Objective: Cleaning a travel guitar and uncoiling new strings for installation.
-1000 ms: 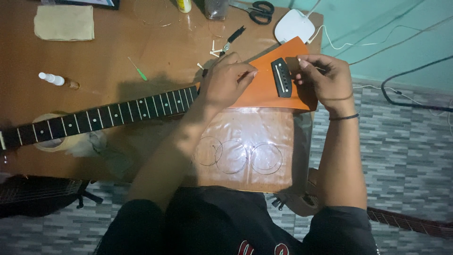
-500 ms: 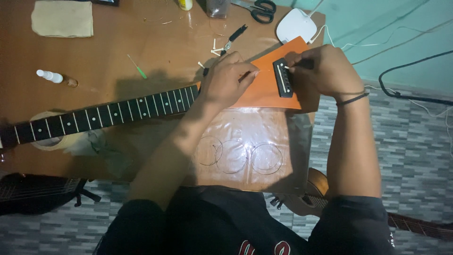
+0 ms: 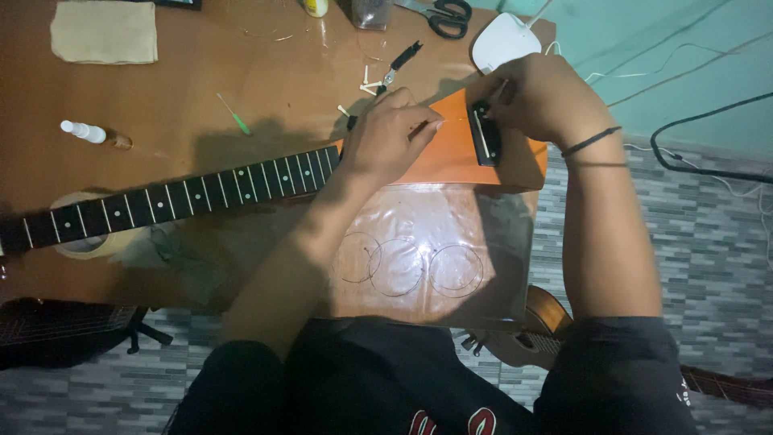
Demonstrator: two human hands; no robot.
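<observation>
An orange-bodied guitar (image 3: 451,153) lies across the wooden table, its dark fretted neck (image 3: 177,197) running left. My left hand (image 3: 390,137) rests on the body near the neck joint, fingers pinched on a thin guitar string. My right hand (image 3: 539,97) sits at the black bridge (image 3: 485,133), fingertips closed on the string end at its top. A clear plastic sheet (image 3: 427,258) with three coiled strings lies over the lower body, towards me.
On the table lie a beige cloth (image 3: 105,32), a small white bottle (image 3: 84,131), a green pick tool (image 3: 233,114), cutters (image 3: 400,63), scissors (image 3: 443,14), white bridge pins (image 3: 370,83) and a white lamp base (image 3: 503,40). A tape roll (image 3: 80,242) sits under the neck. Another guitar (image 3: 539,330) lies on the floor.
My right hand has moved up from the side of the bridge to its top end. My left hand stays pinched on the string by the neck joint.
</observation>
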